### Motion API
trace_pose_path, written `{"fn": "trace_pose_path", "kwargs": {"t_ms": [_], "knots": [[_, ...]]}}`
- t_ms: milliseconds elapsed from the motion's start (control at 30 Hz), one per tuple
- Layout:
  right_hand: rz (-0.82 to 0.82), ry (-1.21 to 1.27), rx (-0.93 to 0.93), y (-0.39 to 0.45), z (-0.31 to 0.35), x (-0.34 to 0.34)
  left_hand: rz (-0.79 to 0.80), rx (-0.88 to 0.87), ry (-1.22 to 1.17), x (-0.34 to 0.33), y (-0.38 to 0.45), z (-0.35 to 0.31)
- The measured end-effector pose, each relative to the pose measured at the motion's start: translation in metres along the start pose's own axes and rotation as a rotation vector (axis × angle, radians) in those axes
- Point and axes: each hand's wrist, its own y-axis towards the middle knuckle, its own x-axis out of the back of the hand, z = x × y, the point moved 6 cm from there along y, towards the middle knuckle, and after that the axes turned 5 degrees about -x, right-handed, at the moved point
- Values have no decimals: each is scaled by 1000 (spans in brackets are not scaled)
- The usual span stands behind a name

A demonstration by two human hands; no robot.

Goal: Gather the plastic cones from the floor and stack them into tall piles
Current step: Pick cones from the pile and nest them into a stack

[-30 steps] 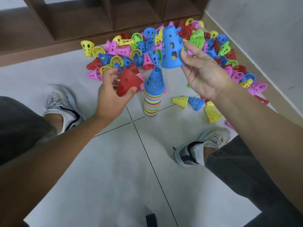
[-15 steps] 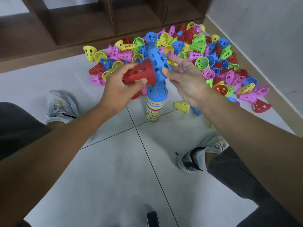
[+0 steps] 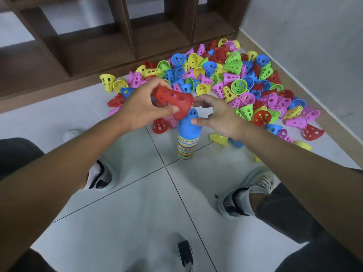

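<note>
A tall stack of nested coloured cones stands on the tiled floor between my feet, topped by a blue cone. My left hand grips a red cone, tilted on its side just above and left of the stack's tip. My right hand hovers at the right of the stack's top with fingers loosely spread; its thumb touches the blue cone and it holds nothing. Behind them lies a large heap of loose cones in red, blue, yellow, green and pink.
A dark wooden shelf unit runs along the back, and a grey wall borders the heap on the right. My shoes flank the stack. A yellow cone lies right of it. A small dark object sits near the bottom edge.
The blue cone that my right hand held has gone onto the stack and the hand has let go. My left hand has brought the red cone up over the stack.
</note>
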Motion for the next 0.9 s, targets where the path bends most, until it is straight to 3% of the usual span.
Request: {"fn": "trace_pose_path", "kwargs": {"t_ms": [233, 400, 767, 900], "knots": [[148, -40, -86, 21, -15, 26, 223, -82, 267, -5, 34, -22], [42, -156, -284, 33, -74, 55, 372, -107, 342, -37, 50, -8], [69, -497, -611, 19, -173, 85, 551, 22, 119, -59, 81, 3], [60, -503, -671, 19, -194, 88, 598, 35, 23, -65, 98, 9]]}}
